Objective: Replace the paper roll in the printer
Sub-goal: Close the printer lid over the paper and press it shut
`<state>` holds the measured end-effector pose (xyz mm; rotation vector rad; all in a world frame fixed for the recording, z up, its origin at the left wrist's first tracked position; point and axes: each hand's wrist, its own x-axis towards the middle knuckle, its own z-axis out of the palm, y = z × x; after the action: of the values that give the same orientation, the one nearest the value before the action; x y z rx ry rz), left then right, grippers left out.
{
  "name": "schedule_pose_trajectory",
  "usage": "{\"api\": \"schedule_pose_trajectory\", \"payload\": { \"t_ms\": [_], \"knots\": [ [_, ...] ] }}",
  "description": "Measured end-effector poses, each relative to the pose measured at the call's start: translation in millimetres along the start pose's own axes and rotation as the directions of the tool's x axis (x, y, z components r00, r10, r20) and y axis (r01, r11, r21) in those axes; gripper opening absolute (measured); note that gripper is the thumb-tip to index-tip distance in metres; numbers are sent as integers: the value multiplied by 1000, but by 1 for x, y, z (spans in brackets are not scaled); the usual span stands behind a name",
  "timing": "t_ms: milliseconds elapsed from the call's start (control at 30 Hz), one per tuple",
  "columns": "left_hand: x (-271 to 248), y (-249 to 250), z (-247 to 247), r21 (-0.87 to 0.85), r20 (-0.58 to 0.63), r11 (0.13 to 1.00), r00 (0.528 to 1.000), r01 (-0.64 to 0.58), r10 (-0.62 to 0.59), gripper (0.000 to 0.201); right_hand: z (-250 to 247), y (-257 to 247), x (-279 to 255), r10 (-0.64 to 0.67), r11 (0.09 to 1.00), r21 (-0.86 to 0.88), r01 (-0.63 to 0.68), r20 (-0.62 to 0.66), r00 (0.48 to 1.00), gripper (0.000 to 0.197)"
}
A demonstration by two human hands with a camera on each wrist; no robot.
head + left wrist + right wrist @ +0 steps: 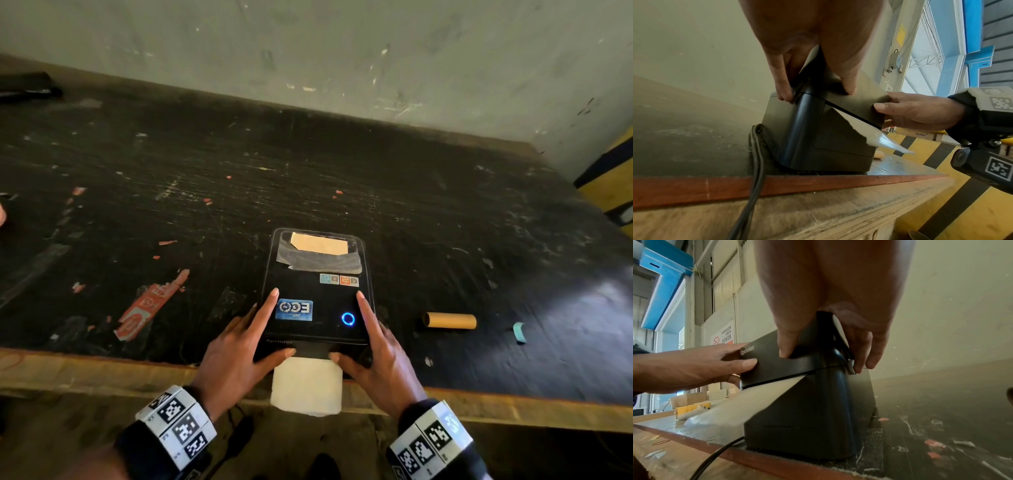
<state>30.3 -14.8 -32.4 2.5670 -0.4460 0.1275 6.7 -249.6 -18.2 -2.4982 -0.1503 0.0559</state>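
Observation:
A black printer [315,291] stands at the table's front edge with its lid down and a blue ring light [348,319] lit. A white paper strip [306,383] hangs out of its front slot over the table edge. My left hand [236,349] grips the printer's front left corner: index finger flat on the lid, thumb on the front face, other fingers down the side. My right hand [376,349] mirrors this at the front right corner. The wrist views show the printer [818,138] [807,410], the paper strip [869,134] [748,402] and the thumbs on the lid's front.
An empty brown cardboard core [448,321] lies right of the printer, with a teal scrap [520,331] beyond it. The printer's black cable [754,162] drops over the wooden table edge [102,370]. Torn red stickers [150,305] mark the tabletop. A wall bounds the back.

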Motion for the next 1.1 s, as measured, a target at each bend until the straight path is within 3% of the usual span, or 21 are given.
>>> {"api": "schedule_pose_trajectory", "payload": {
  "t_ms": [1100],
  "knots": [
    [0,3,-6,-27,105,998,993,63,-60,88,-1,-3,-2,22,999,44,-21,-12,1000,102]
  ]
}}
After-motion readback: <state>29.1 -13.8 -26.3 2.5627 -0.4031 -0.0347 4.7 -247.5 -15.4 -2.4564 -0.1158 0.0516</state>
